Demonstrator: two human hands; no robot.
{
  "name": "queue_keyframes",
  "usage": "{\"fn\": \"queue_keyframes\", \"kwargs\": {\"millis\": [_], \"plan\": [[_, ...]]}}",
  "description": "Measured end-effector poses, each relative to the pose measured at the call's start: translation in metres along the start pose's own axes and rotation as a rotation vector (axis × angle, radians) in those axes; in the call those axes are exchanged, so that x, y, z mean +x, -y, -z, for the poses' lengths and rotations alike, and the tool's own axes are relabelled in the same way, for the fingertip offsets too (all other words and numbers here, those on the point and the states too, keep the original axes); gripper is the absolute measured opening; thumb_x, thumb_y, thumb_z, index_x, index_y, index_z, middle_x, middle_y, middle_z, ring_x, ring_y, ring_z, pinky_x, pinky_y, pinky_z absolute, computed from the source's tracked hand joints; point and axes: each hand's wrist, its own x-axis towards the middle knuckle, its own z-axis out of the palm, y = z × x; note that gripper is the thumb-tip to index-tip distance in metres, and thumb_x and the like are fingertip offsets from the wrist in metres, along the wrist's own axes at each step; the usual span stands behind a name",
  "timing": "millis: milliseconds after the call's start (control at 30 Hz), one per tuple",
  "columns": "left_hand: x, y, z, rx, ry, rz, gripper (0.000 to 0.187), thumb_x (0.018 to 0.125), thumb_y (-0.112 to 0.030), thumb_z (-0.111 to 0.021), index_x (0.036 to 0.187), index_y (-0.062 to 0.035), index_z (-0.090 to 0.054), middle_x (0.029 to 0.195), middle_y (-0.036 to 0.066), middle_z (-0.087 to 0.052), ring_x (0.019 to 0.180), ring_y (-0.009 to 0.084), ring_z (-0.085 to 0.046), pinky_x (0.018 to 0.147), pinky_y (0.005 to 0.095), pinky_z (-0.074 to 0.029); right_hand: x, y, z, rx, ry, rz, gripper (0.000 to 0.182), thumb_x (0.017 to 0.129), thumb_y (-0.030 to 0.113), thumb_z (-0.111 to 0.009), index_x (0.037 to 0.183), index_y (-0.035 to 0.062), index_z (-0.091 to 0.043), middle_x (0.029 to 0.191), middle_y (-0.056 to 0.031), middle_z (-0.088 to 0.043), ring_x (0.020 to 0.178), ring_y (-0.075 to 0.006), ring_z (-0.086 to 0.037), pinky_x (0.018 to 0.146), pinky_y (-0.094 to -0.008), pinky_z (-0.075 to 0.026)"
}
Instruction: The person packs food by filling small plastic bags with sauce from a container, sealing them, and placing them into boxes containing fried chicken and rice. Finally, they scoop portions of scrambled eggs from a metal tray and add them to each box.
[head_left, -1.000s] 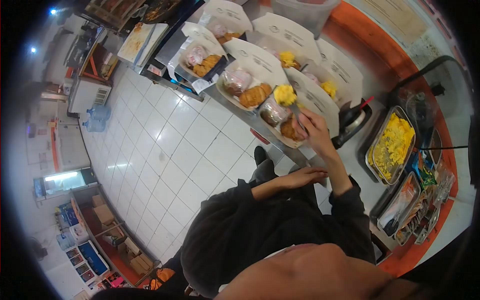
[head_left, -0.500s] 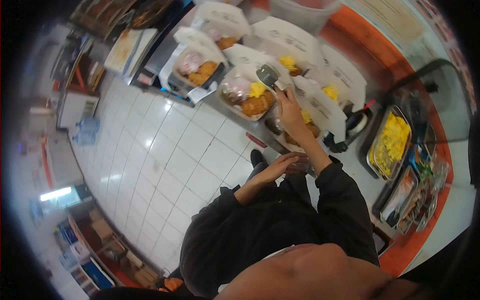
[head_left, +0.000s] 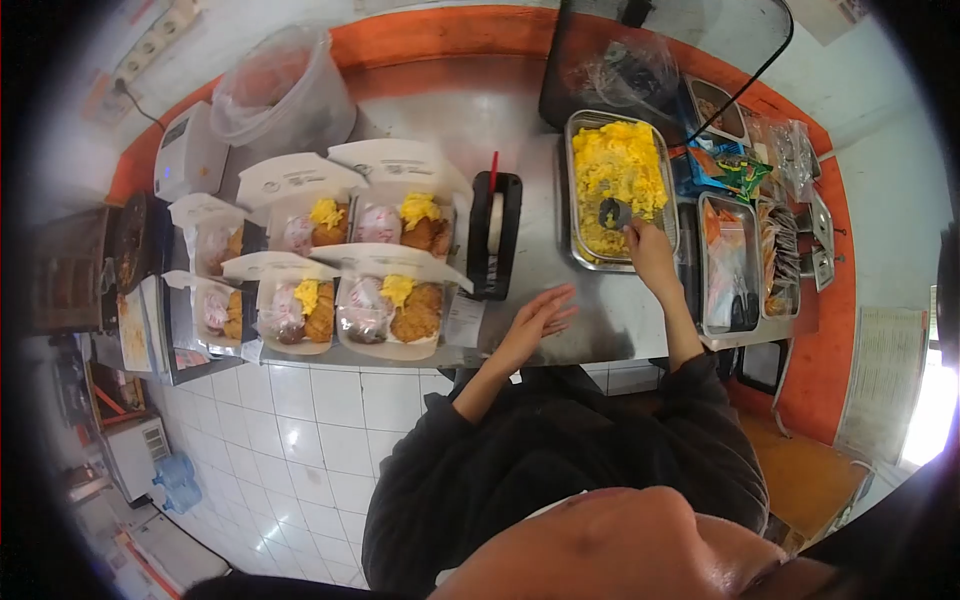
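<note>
My right hand point(head_left: 652, 258) is closed around a small dark scoop point(head_left: 614, 213), whose head sits in the yellow scrambled egg point(head_left: 612, 165). The egg fills the back of a steel tray point(head_left: 573, 222) and is thinner toward the front. My left hand point(head_left: 537, 325) hovers over the counter's front, fingers stretched out, holding nothing. To its left, open paper meal boxes point(head_left: 376, 344) stand in two rows. They hold paper-wrapped portions point(head_left: 368, 302) and golden fried pieces point(head_left: 416, 313). Egg tops the food in the middle and right boxes; none shows in the two leftmost.
A black tape dispenser point(head_left: 494, 236) stands between boxes and egg tray. At right are a tray of packets point(head_left: 728, 265), sachets point(head_left: 780, 250) and plastic bags. A clear bucket point(head_left: 285, 95) and white device point(head_left: 190, 150) stand back left. A dark-framed cover point(head_left: 665, 30) rises behind the egg.
My right hand has carried the scoop from above the boxes to the egg tray. My view has turned right, and my left hand is now over the counter.
</note>
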Motion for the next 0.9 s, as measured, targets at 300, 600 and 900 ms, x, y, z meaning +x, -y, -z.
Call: {"fn": "queue_keyframes", "kwargs": {"millis": [300, 600, 900], "plan": [[0.067, 0.008, -0.053, -0.003, -0.122, -0.139, 0.068, 0.096, -0.02, -0.043, 0.144, -0.0034, 0.002, 0.152, 0.011, -0.002, 0.14, 0.0205, -0.005, 0.111, 0.0312, -0.011, 0.077, -0.025, -0.045, -0.808, 0.082, 0.427, 0.031, 0.074, 0.008, -0.056, 0.103, -0.0053, -0.055, 0.072, -0.0111, -0.062, 0.058, -0.0221, -0.064, 0.047, -0.0321, -0.05], [0.073, 0.012, -0.05, -0.145, -0.119, -0.096, 0.068, 0.096, -0.024, -0.043, 0.144, -0.0033, 0.001, 0.152, 0.011, -0.001, 0.14, 0.0186, -0.003, 0.111, 0.0306, -0.006, -0.011, 0.01, -0.009, -0.455, 0.399, 0.408, 0.019, 0.076, 0.01, -0.053, 0.091, -0.0023, -0.057, 0.07, -0.0156, -0.062, 0.066, -0.0275, -0.064, 0.056, -0.0387, -0.051], [0.07, 0.007, -0.057, -0.085, -0.153, -0.104, 0.067, 0.097, -0.028, -0.04, 0.144, -0.0044, 0.002, 0.152, 0.01, 0.001, 0.14, 0.0182, -0.002, 0.111, 0.0295, -0.006, 0.043, -0.051, 0.02, 0.48, 0.752, 0.196, 0.023, 0.09, 0.019, -0.056, 0.095, -0.0016, -0.064, 0.054, -0.0016, -0.044, 0.046, -0.012, -0.04, 0.045, -0.0273, -0.033]]}}
